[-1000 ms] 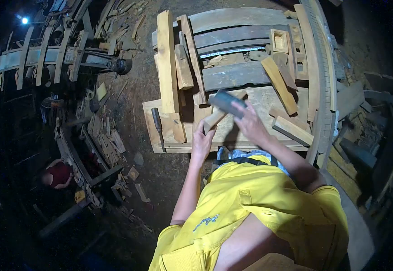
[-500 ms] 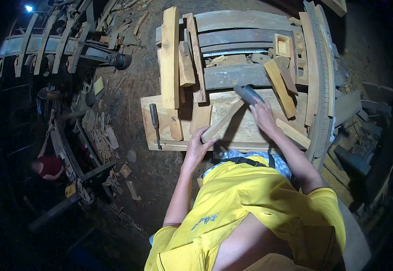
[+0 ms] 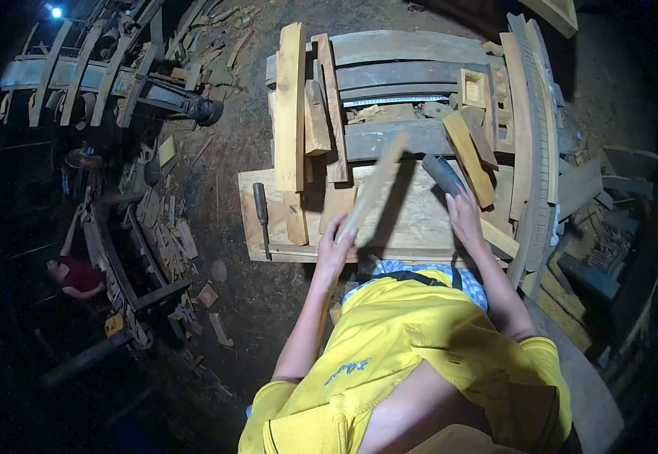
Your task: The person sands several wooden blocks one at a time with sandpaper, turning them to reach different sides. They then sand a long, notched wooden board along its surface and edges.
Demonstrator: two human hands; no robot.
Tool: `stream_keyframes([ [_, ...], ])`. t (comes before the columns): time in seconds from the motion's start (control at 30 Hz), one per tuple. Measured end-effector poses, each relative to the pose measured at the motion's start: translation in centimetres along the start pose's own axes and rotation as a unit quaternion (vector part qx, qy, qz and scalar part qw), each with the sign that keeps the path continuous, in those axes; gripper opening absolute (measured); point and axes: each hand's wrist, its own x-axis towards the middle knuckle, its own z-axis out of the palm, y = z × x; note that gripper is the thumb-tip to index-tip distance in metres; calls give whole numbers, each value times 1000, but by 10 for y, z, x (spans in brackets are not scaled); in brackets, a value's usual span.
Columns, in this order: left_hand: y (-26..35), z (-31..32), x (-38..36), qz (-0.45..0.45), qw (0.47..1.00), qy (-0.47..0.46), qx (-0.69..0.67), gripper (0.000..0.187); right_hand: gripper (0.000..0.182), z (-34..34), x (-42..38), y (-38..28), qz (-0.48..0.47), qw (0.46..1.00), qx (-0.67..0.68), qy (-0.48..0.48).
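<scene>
My left hand [image 3: 334, 250] grips the near end of a thin wooden strip [image 3: 375, 185], which slants up and away over the bench board [image 3: 420, 212]. The strip looks slightly blurred. To its right, my right hand [image 3: 464, 217] is closed round a dark, rounded tool [image 3: 441, 174] held above the same board; its exact kind is hard to tell. Strip and tool are apart. A chisel-like tool with a dark handle [image 3: 261, 204] lies at the board's left end. Beyond my right hand rests a yellowish wood block [image 3: 469, 160].
Long planks [image 3: 290, 106] stick out over the board's left part. A small wooden box [image 3: 473, 88] sits at the back right. Tall curved slats [image 3: 535, 136] line the right side. At far left, a person in a red top [image 3: 83, 278] is beside a wooden frame [image 3: 160, 293].
The wooden strip has swung more upright, its far end now further away from me and off the dark tool. My right hand and the tool have shifted slightly right and nearer to me.
</scene>
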Motion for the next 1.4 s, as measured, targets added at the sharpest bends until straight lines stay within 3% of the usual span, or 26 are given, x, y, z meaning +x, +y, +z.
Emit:
stream_keyframes([
  [0.07, -7, 15, 39, 144, 986, 83, 14, 44, 25, -4, -5, 9, 19, 1000, 1, 9],
  [0.13, 11, 31, 81, 277, 938, 166, 130, 42, 25, -8, -9, 2, 24, 1000, 9, 4],
  [0.2, 26, 47, 121, 292, 902, 239, 211, 43, 25, -16, -12, -12, 58, 997, 18, -43],
  [0.3, 31, 58, 173, 268, 819, 341, 377, 44, 26, -16, -20, -20, 42, 998, 43, -28],
  [0.4, 26, 59, 196, 233, 787, 379, 427, 44, 28, -18, -26, -11, 29, 999, 38, -5],
  [0.5, 18, 62, 202, 208, 776, 359, 475, 44, 30, -17, -28, 2, 30, 998, 48, 39],
  [0.57, 18, 64, 200, 194, 779, 337, 491, 43, 24, -20, -28, 4, 127, 989, 69, -6],
  [0.7, 16, 65, 207, 118, 763, 266, 577, 31, 23, -23, -23, -4, 149, 985, 77, -35],
  [0.77, 10, 65, 217, 103, 755, 258, 594, 25, 23, -23, -20, -10, 144, 985, 82, -41],
  [0.83, 14, 68, 218, 109, 704, 284, 642, 21, 23, -22, -20, -11, 146, 984, 88, -45],
  [1.0, 21, 77, 220, 91, 677, 256, 684, 31, 27, -19, -25, 3, 91, 992, 84, -29],
  [1.03, 27, 83, 215, 98, 678, 249, 684, 31, 27, -21, -26, 2, 72, 993, 85, -29],
  [1.17, 34, 116, 201, 237, 830, 156, 480, 44, 26, -31, -40, 9, 106, 992, 62, -29],
  [1.2, 25, 132, 198, 203, 897, 74, 387, 43, 26, -36, -45, 10, 110, 992, 60, -28],
  [1.23, 20, 146, 190, 205, 927, -9, 315, 42, 26, -43, -50, 11, 139, 988, 61, -10],
  [1.3, -15, 185, 190, 64, 954, -171, 239, 54, 26, -55, -60, 13, 171, 983, 59, 10],
  [1.33, -34, 204, 182, 36, 967, -199, 155, 64, 26, -61, -65, 15, 193, 977, 74, 53],
  [1.37, -48, 223, 182, -79, 955, -279, 64, 70, 26, -66, -71, 19, 215, 968, 88, 96],
  [1.4, -26, 234, 158, -81, 963, -241, 89, 65, 26, -69, -78, 28, 212, 967, 71, 120],
])
